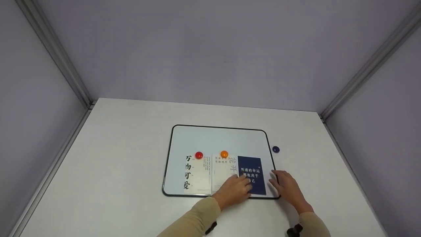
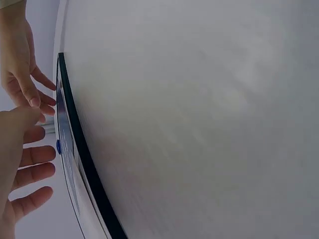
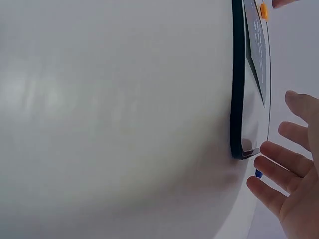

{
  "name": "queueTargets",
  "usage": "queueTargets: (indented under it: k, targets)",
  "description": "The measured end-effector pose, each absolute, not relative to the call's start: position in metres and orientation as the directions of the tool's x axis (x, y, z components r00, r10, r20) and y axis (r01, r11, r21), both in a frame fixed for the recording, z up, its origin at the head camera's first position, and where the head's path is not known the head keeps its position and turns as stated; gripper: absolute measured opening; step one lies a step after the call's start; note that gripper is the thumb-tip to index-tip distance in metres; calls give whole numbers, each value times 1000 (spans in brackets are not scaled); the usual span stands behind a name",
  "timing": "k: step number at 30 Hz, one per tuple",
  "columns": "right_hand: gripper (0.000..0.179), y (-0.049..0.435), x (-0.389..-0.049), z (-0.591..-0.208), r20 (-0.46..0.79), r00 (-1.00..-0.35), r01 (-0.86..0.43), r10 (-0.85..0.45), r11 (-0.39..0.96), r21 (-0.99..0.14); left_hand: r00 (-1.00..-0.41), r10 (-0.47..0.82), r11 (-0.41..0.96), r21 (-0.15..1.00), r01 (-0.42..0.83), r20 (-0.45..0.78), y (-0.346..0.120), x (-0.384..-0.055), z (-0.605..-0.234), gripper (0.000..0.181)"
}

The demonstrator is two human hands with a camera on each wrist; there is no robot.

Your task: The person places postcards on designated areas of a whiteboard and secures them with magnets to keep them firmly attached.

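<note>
A white board (image 1: 217,140) with a dark frame lies on the table, with three cards side by side along its near half. My left hand (image 1: 233,190) is over the lower edge of the middle card (image 1: 218,171) and reaches the navy card (image 1: 250,163) with its fingers. Whether it touches the card cannot be told. In the left wrist view the fingers of my left hand (image 2: 32,164) are loosely extended. My right hand (image 1: 289,187) is at the board's near right corner, its fingers spread and holding nothing in the right wrist view.
A red magnet (image 1: 199,155) sits at the top of the left card (image 1: 200,181), and an orange magnet (image 1: 224,154) tops the middle one. Off the board's right edge, a dark blue magnet (image 1: 276,149) lies on the white table (image 1: 131,148). Pale walls enclose it.
</note>
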State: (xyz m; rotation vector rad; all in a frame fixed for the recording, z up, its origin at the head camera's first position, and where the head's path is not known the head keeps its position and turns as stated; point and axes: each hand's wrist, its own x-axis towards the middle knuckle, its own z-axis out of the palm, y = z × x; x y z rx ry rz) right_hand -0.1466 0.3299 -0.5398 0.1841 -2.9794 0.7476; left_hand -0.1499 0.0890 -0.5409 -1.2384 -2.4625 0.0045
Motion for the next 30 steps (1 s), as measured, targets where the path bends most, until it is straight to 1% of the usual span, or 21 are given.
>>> queueTargets:
  k: [4, 8, 13, 18, 23, 26, 30]
  targets:
    - [40, 332, -152, -542, 110, -990, -127, -86, 878, -461, -526, 804, 574, -129, 809, 278, 84, -148, -540, 34]
    - [38, 332, -157, -542, 125, -990, -113, -61, 875, -471, -531, 811, 563, -78, 823, 247, 81, -146, -540, 42]
    - [36, 333, -163, -541, 95, -995, -70, -24, 858, -510, -548, 812, 565, -37, 824, 200, 79, -145, -541, 48]
    - [36, 333, -171, -541, 76, -997, -43, -2, 837, -545, -569, 808, 578, -26, 815, 153, 77, -146, -543, 52]
    - [35, 334, -179, -541, 89, -996, -30, 22, 838, -545, -580, 805, 583, 19, 813, 123, 78, -145, -545, 54]
    - [36, 334, -183, -540, 98, -995, -26, 32, 840, -542, -583, 804, 583, 35, 811, 117, 79, -144, -547, 54]
    - [37, 336, -188, -538, 77, -996, 1, 51, 837, -547, -585, 801, 588, 20, 809, 128, 81, -143, -548, 54]
